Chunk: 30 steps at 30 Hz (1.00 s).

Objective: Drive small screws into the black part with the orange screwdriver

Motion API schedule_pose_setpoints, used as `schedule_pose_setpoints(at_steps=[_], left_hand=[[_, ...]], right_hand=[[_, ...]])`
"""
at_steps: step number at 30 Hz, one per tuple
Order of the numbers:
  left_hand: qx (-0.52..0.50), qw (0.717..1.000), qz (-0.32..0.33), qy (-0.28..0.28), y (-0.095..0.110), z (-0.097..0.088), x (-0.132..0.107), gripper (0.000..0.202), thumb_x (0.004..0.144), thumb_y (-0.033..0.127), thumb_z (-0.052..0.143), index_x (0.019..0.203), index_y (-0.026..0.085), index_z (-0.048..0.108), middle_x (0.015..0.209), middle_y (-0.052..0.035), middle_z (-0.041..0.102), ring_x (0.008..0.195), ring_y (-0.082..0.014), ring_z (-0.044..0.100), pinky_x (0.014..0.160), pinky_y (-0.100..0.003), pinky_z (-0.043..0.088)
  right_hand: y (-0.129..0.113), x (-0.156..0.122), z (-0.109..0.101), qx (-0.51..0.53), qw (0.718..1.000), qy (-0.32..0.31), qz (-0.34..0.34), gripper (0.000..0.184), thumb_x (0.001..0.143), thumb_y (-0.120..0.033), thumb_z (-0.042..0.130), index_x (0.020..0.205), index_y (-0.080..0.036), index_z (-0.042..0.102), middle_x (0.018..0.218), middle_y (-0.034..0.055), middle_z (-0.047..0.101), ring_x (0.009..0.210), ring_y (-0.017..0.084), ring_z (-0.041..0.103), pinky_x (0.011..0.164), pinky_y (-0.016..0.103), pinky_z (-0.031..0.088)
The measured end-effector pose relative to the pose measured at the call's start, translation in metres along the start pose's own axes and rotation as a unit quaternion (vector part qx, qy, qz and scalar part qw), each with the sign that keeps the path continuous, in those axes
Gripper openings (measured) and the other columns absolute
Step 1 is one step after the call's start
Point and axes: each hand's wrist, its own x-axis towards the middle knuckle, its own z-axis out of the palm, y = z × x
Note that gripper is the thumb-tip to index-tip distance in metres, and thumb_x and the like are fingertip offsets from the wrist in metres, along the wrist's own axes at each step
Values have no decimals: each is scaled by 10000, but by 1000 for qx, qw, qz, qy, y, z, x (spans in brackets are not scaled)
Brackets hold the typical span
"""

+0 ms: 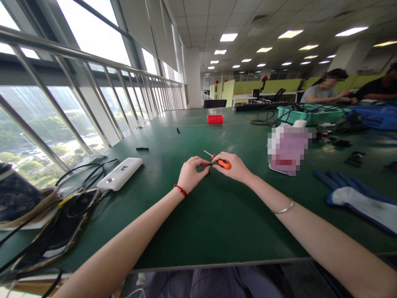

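Over the middle of the green table [198, 223], my two hands meet fingertip to fingertip. My left hand [192, 171] pinches a small dark piece [211, 164] whose kind is too small to make out. In my right hand [234, 165] lies an orange and black screwdriver [223, 164], its thin metal shaft pointing up and to the left. The right thumb and forefinger also reach the dark piece, so both hands touch it. Part of the screwdriver's handle is hidden by the right fingers.
Left stand a white power bank [120, 174] with black cables and a phone [58, 231]. Small black parts [142, 148] and a red box [215, 119] lie farther off. To the right are blue-white gloves [356, 196], a green basket [313, 114] and a blue basket [376, 117]. Two people sit beyond.
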Motion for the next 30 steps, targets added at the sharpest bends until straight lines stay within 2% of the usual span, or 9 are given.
schedule_pose_setpoints(at_steps=[10,15,19,22,26,30], left_hand=[[75,997,21,-15,8,-6,2,95,760,223,606,804,193,684,781,-11,661,791,-160,583,724,-276,468],[67,996,-56,-28,11,-17,8,104,734,263,627,772,197,698,849,-13,673,837,-170,601,745,-276,479],[76,982,-128,-119,9,-13,4,117,715,280,635,757,212,721,948,-20,675,878,-186,614,794,-289,495],[124,969,-140,-160,9,-4,-3,120,712,269,625,756,226,728,1001,-15,671,944,-211,603,878,-320,475],[167,962,-133,-167,10,0,-4,163,736,264,580,797,221,725,982,-18,676,947,-213,601,851,-303,481],[208,955,-159,-141,-2,-20,8,207,751,292,557,846,225,729,993,-20,680,938,-210,608,804,-278,486]], right_hand=[[1,0,0,-29,999,-8,-35,133,791,-308,592,874,-218,644,847,17,610,739,139,576,692,254,423],[9,1,-8,-35,999,42,-4,140,800,-315,565,868,-218,640,894,27,648,775,154,595,700,264,430],[24,-1,-12,-87,994,52,36,129,797,-301,545,825,-223,644,877,17,661,764,156,599,676,263,422],[32,-4,-12,-117,991,28,63,137,794,-310,540,817,-228,648,877,10,667,755,156,598,647,260,412],[33,-5,-11,-122,990,3,72,159,802,-322,527,835,-231,653,890,7,672,750,151,595,641,259,410],[30,-5,-10,-129,989,-21,67,166,800,-323,525,849,-231,655,887,6,672,752,151,592,641,260,409]])
